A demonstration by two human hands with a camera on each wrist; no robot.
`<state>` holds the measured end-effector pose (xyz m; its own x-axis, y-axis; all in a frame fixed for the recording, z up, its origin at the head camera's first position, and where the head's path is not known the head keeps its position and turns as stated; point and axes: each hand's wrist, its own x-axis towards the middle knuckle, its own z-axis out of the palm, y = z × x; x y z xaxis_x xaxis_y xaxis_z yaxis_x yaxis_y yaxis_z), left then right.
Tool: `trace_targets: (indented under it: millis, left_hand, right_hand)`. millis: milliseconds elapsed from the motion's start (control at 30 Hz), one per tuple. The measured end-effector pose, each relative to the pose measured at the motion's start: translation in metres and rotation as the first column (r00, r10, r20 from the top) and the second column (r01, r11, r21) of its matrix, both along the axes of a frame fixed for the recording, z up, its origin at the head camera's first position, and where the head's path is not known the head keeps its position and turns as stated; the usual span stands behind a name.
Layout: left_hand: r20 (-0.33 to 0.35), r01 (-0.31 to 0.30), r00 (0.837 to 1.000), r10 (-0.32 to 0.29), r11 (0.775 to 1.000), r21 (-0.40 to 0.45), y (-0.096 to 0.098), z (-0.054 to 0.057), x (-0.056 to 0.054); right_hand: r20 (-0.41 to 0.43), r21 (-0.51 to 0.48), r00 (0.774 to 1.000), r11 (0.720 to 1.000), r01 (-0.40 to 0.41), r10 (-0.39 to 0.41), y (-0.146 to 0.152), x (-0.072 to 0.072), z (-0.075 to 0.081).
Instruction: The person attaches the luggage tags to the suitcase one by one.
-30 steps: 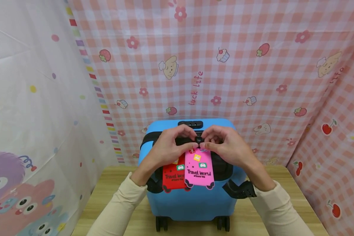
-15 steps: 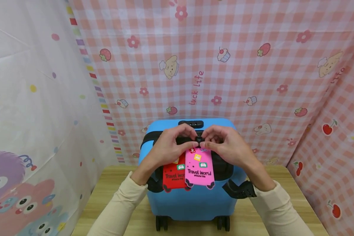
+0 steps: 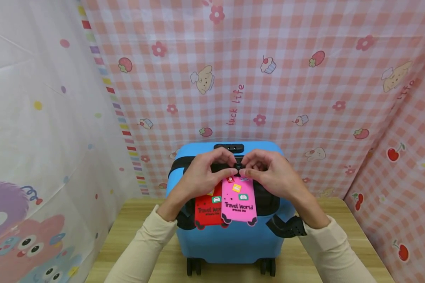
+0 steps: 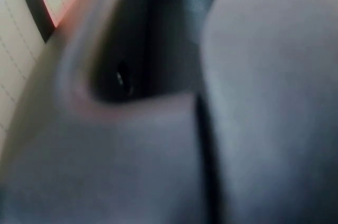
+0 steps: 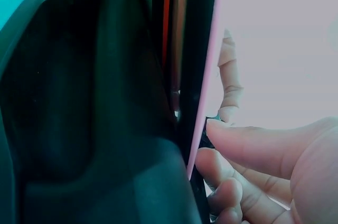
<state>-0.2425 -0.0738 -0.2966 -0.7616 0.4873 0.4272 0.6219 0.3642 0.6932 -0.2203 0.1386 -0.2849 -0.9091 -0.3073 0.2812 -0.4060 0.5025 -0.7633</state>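
Observation:
In the head view a light blue suitcase (image 3: 230, 247) stands on its wheels. A pink luggage tag (image 3: 238, 206) hangs in front of it, partly over a red luggage tag (image 3: 208, 216). My left hand (image 3: 202, 179) and right hand (image 3: 276, 177) meet above the pink tag, thumbs and fingers pinching its small black strap (image 3: 239, 167) from both sides. In the right wrist view the pink tag shows edge-on beside my right hand (image 5: 274, 155). The left wrist view is filled by a blurred dark surface, and my left hand is hidden there.
A combination lock (image 3: 230, 148) sits at the top of the suitcase. Behind my hands is a black recessed panel (image 3: 269, 202) on its face. The suitcase stands on a wooden table (image 3: 127, 239), with patterned curtains (image 3: 184, 98) behind and at both sides.

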Motion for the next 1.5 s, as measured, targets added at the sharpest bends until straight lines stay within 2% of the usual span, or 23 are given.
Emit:
trace_targets:
  millis: [1500]
  left_hand:
    - [0.036, -0.015, 0.999, 0.014, 1.0, 0.019, 0.0014, 0.0014, 0.0018]
  right_hand:
    - [0.002, -0.012, 1.0, 1.0, 0.021, -0.021, -0.002, 0.0004, 0.0001]
